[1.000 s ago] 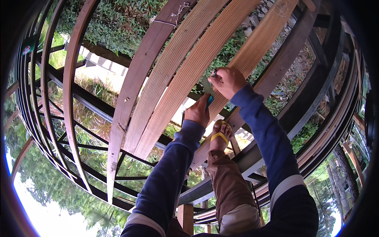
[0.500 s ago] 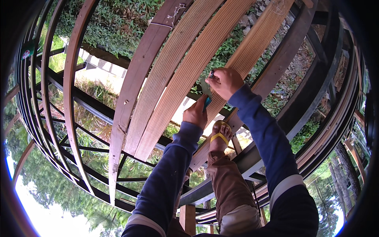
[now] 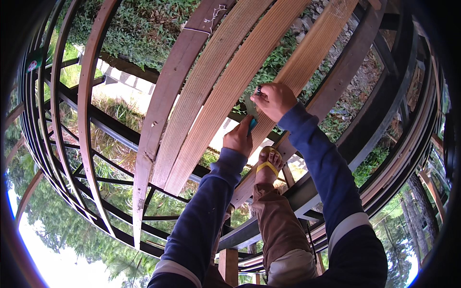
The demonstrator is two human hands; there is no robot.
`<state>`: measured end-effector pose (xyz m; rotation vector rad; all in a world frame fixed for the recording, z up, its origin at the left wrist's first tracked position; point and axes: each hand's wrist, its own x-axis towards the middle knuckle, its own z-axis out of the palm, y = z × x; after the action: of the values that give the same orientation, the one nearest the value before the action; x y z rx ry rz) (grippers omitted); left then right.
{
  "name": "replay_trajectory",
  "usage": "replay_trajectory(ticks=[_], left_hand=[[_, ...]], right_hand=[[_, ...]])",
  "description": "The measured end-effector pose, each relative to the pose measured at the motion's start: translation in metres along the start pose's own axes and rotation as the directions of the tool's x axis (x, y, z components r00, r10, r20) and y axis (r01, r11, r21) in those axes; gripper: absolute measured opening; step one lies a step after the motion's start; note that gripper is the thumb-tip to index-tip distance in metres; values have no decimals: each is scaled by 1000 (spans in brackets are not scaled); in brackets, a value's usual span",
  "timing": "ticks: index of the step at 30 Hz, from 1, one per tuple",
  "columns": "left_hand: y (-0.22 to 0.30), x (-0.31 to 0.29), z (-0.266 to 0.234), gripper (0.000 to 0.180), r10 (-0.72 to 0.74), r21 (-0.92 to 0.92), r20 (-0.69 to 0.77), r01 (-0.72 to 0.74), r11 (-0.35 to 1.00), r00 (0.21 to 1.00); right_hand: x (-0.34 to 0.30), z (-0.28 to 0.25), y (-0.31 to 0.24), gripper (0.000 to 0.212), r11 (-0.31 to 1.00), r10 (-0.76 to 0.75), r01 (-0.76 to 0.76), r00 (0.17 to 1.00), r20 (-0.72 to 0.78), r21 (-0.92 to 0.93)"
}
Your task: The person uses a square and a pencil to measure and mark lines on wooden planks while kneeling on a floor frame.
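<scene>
My left hand (image 3: 237, 139) is closed around a small turquoise object (image 3: 251, 126), most of it hidden by the fingers. Just beyond it, my right hand (image 3: 274, 102) pinches a short, dark pen-like thing (image 3: 259, 90) with a pale spot. A flat grey-green piece (image 3: 250, 106) shows between the two hands; which hand it belongs to I cannot tell. Both hands are over the lower part of a ribbed wooden plank (image 3: 307, 55). To their left lies another ribbed plank (image 3: 240, 72).
Wooden planks and dark metal beams (image 3: 374, 110) form an open frame with gaps. Plants (image 3: 129, 33) and stones show below through them. My foot in a yellow sandal (image 3: 268, 165) rests on a beam close to my hands. White string (image 3: 211, 21) lies on a brown plank (image 3: 165, 101).
Almost nothing differs. Both hands keep their places and their holds, with only a slight shift at the left hand.
</scene>
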<state>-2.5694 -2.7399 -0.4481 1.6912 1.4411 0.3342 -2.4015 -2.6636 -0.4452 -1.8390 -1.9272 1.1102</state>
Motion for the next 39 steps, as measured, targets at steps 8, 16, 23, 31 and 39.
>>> replay_trajectory(ticks=[8, 16, 23, 31, 39], left_hand=[[-4, 0, 1, 36, 37, -10, -36, -37, 999, 999], [0, -2, 1, 37, -9, 8, -8, 10, 1000, 1000], [-1, -2, 2, 38, -14, 17, -8, 14, 1000, 1000], [-1, 0, 1, 39, -25, 7, -14, 25, 1000, 1000], [-2, -2, 2, 39, -36, 18, -7, 37, 999, 999]], right_hand=[[2, 2, 1, 25, 1000, 12, -12, 1000, 4, -26], [0, 1, -3, 26, 997, 43, -40, 998, 35, -63], [1, 3, -1, 29, 997, -22, 19, 999, -28, -74], [2, 2, -3, 28, 998, -3, 2, 1000, -14, -65], [0, 3, -3, 28, 999, -4, 3, 1000, -31, -37]])
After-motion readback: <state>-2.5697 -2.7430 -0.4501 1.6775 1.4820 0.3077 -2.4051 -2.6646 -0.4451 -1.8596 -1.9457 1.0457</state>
